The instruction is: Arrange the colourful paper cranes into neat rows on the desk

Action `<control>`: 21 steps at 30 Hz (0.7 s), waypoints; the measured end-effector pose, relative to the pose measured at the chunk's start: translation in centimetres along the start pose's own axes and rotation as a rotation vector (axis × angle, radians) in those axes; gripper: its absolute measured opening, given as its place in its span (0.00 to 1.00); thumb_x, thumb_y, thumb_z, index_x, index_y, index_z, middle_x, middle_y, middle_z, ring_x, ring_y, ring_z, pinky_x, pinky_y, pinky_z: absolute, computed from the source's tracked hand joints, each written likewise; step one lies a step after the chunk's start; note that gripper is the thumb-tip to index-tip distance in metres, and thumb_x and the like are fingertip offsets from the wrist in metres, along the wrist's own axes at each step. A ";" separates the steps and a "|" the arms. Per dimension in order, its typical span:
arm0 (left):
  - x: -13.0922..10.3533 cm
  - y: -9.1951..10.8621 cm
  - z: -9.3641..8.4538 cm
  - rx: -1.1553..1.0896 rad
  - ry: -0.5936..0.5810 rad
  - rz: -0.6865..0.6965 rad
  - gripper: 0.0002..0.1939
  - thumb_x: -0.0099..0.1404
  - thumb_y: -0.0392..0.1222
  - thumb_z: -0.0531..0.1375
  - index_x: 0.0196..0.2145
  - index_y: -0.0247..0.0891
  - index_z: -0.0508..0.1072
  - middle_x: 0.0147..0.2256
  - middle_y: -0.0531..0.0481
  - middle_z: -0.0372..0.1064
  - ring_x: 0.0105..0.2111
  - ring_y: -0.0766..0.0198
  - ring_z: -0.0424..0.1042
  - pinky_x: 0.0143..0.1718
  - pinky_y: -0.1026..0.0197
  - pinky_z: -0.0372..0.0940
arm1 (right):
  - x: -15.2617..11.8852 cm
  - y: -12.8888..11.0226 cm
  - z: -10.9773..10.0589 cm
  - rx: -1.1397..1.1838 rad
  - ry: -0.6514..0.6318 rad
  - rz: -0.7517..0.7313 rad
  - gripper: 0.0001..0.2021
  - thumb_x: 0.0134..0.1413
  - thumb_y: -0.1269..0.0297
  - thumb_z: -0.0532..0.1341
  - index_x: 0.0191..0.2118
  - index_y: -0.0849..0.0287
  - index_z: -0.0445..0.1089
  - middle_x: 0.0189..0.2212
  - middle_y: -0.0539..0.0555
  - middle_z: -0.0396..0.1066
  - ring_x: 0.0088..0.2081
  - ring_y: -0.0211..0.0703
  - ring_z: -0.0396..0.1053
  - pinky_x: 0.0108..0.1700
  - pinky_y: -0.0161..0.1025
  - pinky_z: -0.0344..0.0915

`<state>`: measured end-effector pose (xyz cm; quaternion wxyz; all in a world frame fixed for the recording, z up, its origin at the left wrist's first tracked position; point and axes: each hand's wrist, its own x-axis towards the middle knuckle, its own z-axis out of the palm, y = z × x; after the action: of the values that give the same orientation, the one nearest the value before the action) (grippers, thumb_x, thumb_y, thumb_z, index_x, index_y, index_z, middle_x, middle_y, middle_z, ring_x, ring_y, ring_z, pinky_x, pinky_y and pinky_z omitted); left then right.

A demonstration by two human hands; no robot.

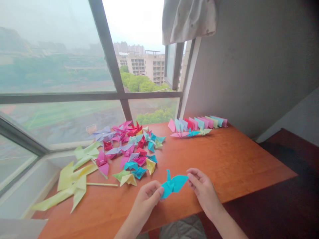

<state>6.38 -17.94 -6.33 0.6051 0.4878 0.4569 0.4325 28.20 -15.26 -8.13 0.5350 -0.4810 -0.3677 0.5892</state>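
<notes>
A bright blue paper crane [173, 184] is held up above the near edge of the table, its narrow neck or tail pointing upward. My left hand [149, 196] pinches its left side between thumb and fingers. At the tip of the right wing, my right hand [200, 185] has thumb and fingers closed together on the paper. Some of the fingers on both hands are hidden behind the crane or curled under.
Many folded papers [129, 149] in several colours lie heaped at the left. A yellow pinwheel [74, 186] with a stick is in front of them. Folded paper pieces [199, 122] stand in a row at the back right, with small cranes [193, 132] before them. Windows [59, 49] border the wooden table [236, 162].
</notes>
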 end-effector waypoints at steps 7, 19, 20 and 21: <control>0.2 -0.5 0.1 0.082 0.117 0.038 0.22 0.60 0.60 0.62 0.27 0.36 0.70 0.23 0.54 0.64 0.24 0.67 0.62 0.25 0.67 0.56 | -0.8 0.3 0.9 -0.506 -0.075 -0.308 0.12 0.58 0.54 0.61 0.39 0.57 0.74 0.34 0.54 0.74 0.35 0.43 0.71 0.36 0.35 0.67; -0.6 -0.7 1.0 0.392 0.030 0.100 0.16 0.68 0.49 0.55 0.26 0.36 0.67 0.23 0.55 0.59 0.24 0.67 0.58 0.26 0.66 0.52 | 0.6 1.0 0.6 -0.850 -0.007 -0.475 0.14 0.62 0.56 0.56 0.30 0.56 0.71 0.26 0.51 0.73 0.28 0.40 0.69 0.31 0.34 0.63; -0.6 -0.6 1.1 0.418 0.032 0.111 0.16 0.68 0.48 0.55 0.26 0.36 0.67 0.23 0.55 0.59 0.24 0.67 0.58 0.26 0.66 0.52 | 1.4 0.7 -0.3 -0.869 0.034 -0.476 0.14 0.62 0.54 0.56 0.30 0.56 0.71 0.26 0.51 0.73 0.28 0.41 0.70 0.31 0.34 0.63; -0.7 -0.6 1.1 0.446 0.036 0.125 0.16 0.68 0.47 0.55 0.26 0.36 0.67 0.23 0.54 0.60 0.24 0.66 0.59 0.26 0.66 0.52 | 2.3 0.3 -1.4 -0.892 0.083 -0.477 0.15 0.61 0.53 0.56 0.29 0.56 0.70 0.26 0.51 0.73 0.28 0.41 0.70 0.31 0.35 0.63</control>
<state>7.37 -18.89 -6.73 0.4461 0.6290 0.5207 0.3663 29.54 -13.15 -9.15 0.4115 -0.5884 -0.6615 0.2165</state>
